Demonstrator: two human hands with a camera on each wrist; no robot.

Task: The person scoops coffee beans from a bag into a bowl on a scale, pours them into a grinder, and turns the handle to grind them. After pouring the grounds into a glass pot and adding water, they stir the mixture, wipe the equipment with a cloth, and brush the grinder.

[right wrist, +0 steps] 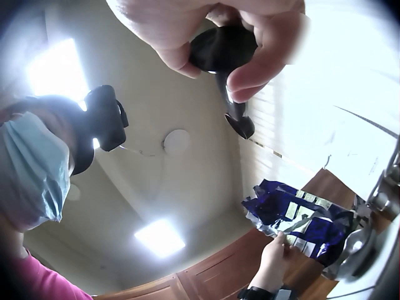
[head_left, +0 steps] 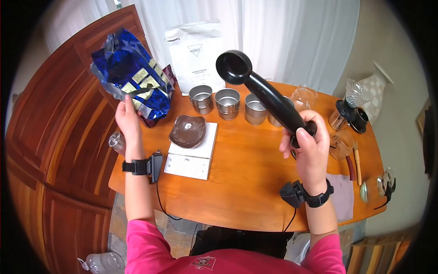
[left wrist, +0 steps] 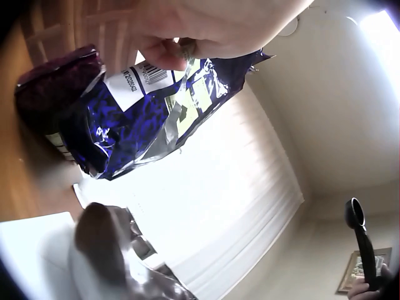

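Observation:
My left hand (head_left: 128,119) pinches the edge of a shiny blue foil bag (head_left: 122,61), which leans at the left of the table. In the left wrist view the bag shows a white barcode label (left wrist: 145,81). Raised over the table's right half, my right hand (head_left: 314,148) grips a long-handled black scoop (head_left: 273,101) by the end of its handle. The scoop's round cup points toward the bag side. Between the hands, a brown glazed dish (head_left: 188,131) sits on a white scale (head_left: 188,166).
Behind the dish stand a white coffee bag (head_left: 196,66) and a row of metal cups (head_left: 227,104). At the right are a black-and-glass grinder or dripper (head_left: 340,114), wooden-handled tools (head_left: 357,166), a glass pot (head_left: 372,189) and a cloth (head_left: 342,196). A small glass jar (head_left: 117,142) stands by my left forearm.

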